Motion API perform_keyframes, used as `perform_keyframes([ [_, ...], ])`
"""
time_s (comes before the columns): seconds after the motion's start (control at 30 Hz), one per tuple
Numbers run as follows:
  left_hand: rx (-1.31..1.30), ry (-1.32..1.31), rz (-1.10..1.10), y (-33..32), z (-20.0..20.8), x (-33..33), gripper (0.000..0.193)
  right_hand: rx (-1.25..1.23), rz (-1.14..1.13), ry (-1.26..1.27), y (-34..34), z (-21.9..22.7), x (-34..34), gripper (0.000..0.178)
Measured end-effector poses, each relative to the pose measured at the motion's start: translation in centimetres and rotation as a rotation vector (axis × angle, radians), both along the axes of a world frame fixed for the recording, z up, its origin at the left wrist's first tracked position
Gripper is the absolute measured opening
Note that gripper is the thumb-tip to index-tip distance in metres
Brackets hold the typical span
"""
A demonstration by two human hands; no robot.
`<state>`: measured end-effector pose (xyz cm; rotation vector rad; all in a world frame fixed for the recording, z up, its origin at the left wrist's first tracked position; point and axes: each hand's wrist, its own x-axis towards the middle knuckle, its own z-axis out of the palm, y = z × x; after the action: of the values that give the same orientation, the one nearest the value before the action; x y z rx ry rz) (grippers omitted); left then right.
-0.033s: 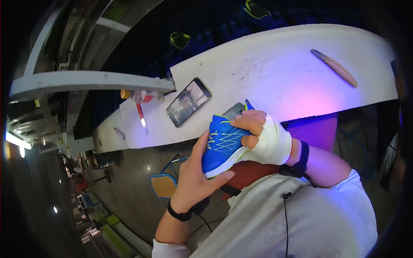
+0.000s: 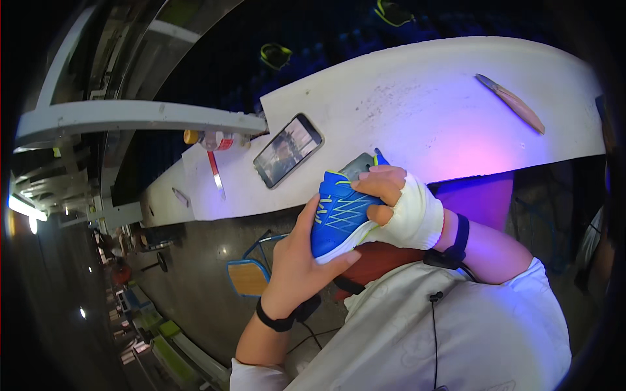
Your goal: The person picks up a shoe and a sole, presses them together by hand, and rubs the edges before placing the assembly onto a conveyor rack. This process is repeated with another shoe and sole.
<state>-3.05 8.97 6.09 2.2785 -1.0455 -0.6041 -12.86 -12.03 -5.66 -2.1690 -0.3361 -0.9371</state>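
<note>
A blue shoe (image 2: 338,221) with yellow-green laces, thin crossing lines on its side and a white sole is held between both hands, just off the near edge of the white table (image 2: 430,78). My left hand (image 2: 297,260) wraps round its toe end, thumb along the sole. My right hand (image 2: 399,207), in a white fingerless glove, grips the shoe nearer the heel, fingers bent over its upper. A grey piece (image 2: 357,167) shows in the shoe's opening; whether it is a shoe last I cannot tell. The heel is partly hidden by my right hand.
A phone (image 2: 287,151) lies on the table beyond the shoe. Far right is a knife (image 2: 512,104); left are a red-handled blade (image 2: 214,171) and a bottle (image 2: 217,141). A grey metal beam (image 2: 143,116) crosses the left. Below stands a stool (image 2: 247,277).
The view has shifted slightly. My left hand and the shoe's toe sit a little higher and further right; both hands keep their hold.
</note>
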Motion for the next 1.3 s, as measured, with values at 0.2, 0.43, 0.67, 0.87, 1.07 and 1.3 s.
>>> perform_keyframes([
  [0.2, 0.213, -0.130, 0.151, -1.3, -0.6, -1.6, 0.102, -0.042, -0.049, -0.033, 0.8, -0.8, 0.1, 0.036],
  [0.43, 0.059, -0.053, -0.012, -1.4, 2.8, 0.6, 0.092, 0.079, -0.102, 0.066, 0.3, -0.9, -2.2, 0.055],
  [0.67, -0.478, -0.149, -0.287, -6.4, -1.9, -3.6, 0.080, 0.337, -0.019, 0.032, -4.5, 6.7, -6.7, 0.085],
  [0.87, -0.688, -0.110, -0.117, -7.1, -9.3, -6.6, 0.070, 0.358, 0.016, 0.168, -5.6, 6.8, -9.2, 0.081],
  [1.07, -0.732, -0.101, -0.161, -9.6, -9.7, -6.9, 0.050, 0.577, -0.017, 0.152, -6.3, 6.9, -10.2, 0.073],
  [1.3, -0.515, -0.378, -0.265, -14.6, -6.5, -5.5, 0.051, 1.213, -0.053, 0.194, -10.4, 1.0, -13.4, 0.058],
])
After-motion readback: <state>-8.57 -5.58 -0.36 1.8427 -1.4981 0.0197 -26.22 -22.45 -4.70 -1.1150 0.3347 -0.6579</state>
